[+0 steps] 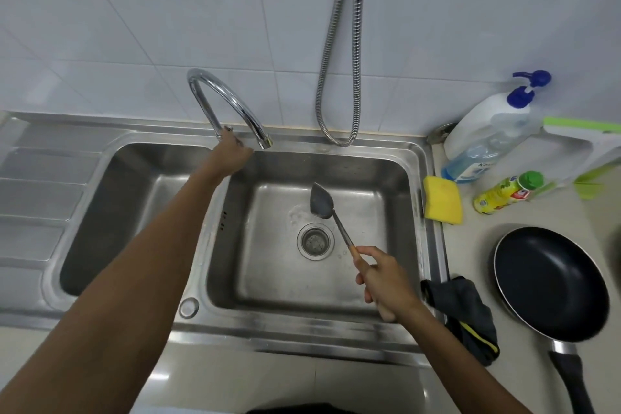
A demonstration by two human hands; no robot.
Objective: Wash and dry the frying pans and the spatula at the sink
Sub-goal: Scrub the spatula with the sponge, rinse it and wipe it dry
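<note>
Over the sink [275,279], right hand [386,282] grips the spatula [322,202]; left hand [232,153] touches the tap [215,91], grip unclear.

Light is even, cool and fairly bright, falling from overhead and giving the tiles [134,10] a flat bluish-grey cast. Shadows are soft. The left basin [127,212] is the darkest steel patch, its left wall a deep grey. Narrow glare streaks run along the tap [228,101] and hose [339,44]. The sink [302,329] rim shows dull, smeared reflections, and the pan [551,282] carries a faint sheen. Wide-angle distortion bows the tile joints and the sink's edges, and stretches the left forearm [134,279] toward the bottom corner. Detail is slightly soft throughout, softest at the right edge, where the bottles [487,144] lean and their labels blur.
</note>
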